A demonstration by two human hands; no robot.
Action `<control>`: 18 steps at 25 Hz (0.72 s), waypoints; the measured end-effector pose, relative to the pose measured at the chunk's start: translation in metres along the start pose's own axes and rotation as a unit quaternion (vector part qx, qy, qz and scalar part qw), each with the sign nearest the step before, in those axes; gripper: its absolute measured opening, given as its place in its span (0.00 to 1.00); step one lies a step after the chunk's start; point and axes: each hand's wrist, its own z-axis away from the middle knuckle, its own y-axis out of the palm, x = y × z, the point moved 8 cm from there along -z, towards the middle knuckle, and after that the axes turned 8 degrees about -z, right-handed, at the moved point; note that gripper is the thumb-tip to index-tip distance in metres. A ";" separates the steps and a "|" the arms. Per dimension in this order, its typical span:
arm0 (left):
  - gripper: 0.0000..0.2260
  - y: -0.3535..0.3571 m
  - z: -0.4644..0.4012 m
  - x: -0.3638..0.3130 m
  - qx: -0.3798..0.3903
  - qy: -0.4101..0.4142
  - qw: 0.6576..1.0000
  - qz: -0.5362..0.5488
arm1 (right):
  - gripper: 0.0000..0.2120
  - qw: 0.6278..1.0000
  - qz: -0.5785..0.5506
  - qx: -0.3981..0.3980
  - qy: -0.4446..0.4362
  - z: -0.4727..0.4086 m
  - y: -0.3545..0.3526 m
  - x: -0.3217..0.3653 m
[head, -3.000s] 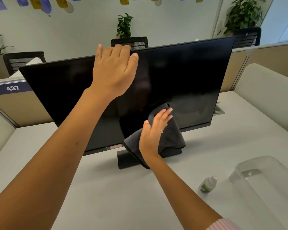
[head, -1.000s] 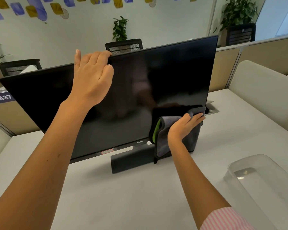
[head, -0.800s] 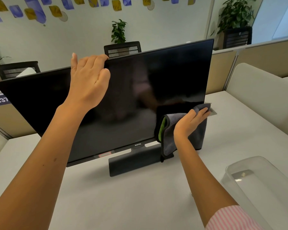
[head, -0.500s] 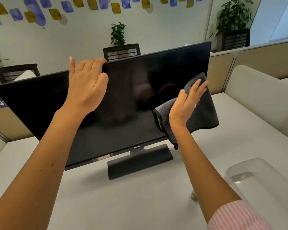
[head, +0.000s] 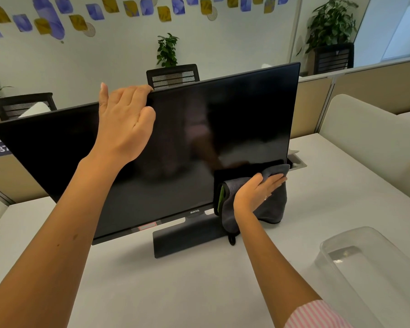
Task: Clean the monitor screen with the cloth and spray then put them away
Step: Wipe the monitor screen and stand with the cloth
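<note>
Toward the far edge of the pale grey counter [head: 199,292], seen from the head camera, the wide black flat-panel monitor [head: 187,143] stands tilted on its dark stand. The wiping looks to be well under way but not finished. The putting away is not yet done, since the clear plastic bin [head: 374,275] at the right edge holds neither cloth nor spray. No spray bottle shows in this view.

The left hand [head: 123,124] steadies the monitor at its top edge, its fingers [head: 137,91] curled over the rim and its thumb against the front of the screen.

The right hand [head: 256,192] lies flat with its fingers [head: 276,179] straight and close together, pressing the dark grey microfibre cloth with a green inner edge [head: 270,209] against the screen's lower right corner. The cloth lies between palm and glass. It pokes out just beyond the fingertips and hangs below the hand, past the bottom bezel toward the stand.
</note>
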 end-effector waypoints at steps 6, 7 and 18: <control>0.22 -0.001 0.001 0.003 -0.001 0.005 1.000 0.005 | 0.25 0.999 0.041 0.012 0.006 -0.006 0.006 0.020; 0.22 -0.001 0.001 0.004 0.000 0.009 1.000 0.006 | 0.25 0.999 0.039 0.016 -0.009 -0.007 0.007 0.028; 0.25 -0.020 0.017 0.034 0.023 0.069 0.997 -0.026 | 0.30 0.959 0.079 0.088 -0.257 0.075 0.065 0.105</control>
